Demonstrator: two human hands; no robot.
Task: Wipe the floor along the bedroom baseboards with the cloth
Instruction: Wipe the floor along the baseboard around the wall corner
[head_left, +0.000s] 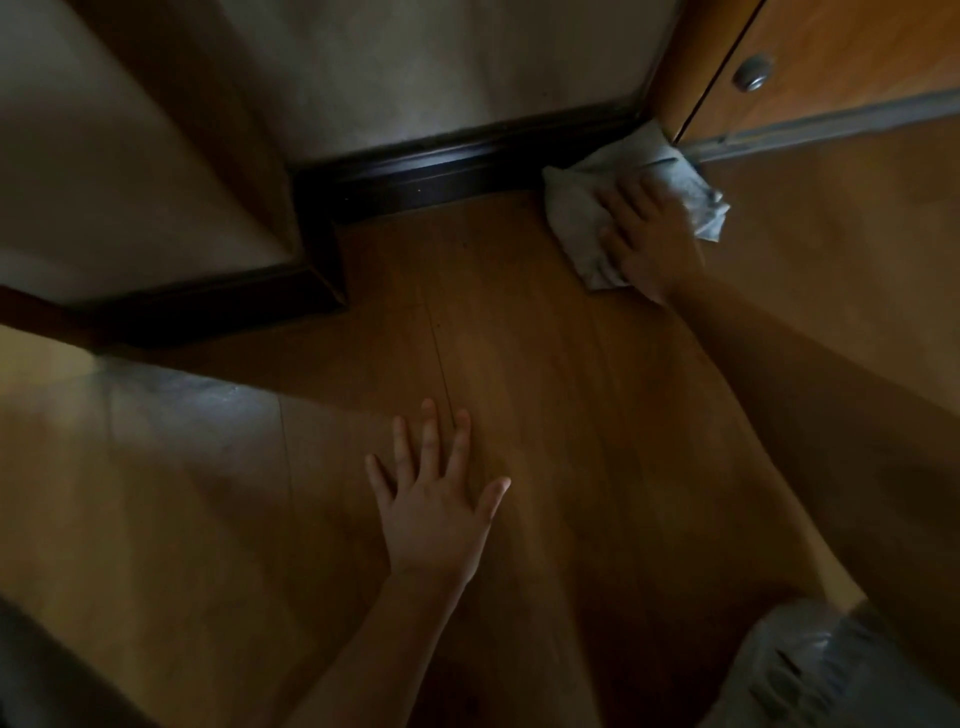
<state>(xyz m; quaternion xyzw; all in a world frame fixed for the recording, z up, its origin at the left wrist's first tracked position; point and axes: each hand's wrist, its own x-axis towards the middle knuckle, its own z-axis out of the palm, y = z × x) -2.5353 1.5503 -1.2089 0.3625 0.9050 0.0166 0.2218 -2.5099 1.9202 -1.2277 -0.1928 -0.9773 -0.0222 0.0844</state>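
Nearest, well short of the baseboard (467, 161), the left hand (434, 499) lies flat on the wooden floor (571, 415), fingers straight and spread wide, holding nothing. Beyond it the right hand (649, 234) presses the pale cloth (576, 208) down on the floor, fingers extended over it. The cloth's far edge touches the baseboard where it meets a wooden cabinet (831, 67) with a round knob (751, 73) (no readable writing anywhere). The dim light obscures the patterned garment (800, 670) cut off at the frame's bottom edge.
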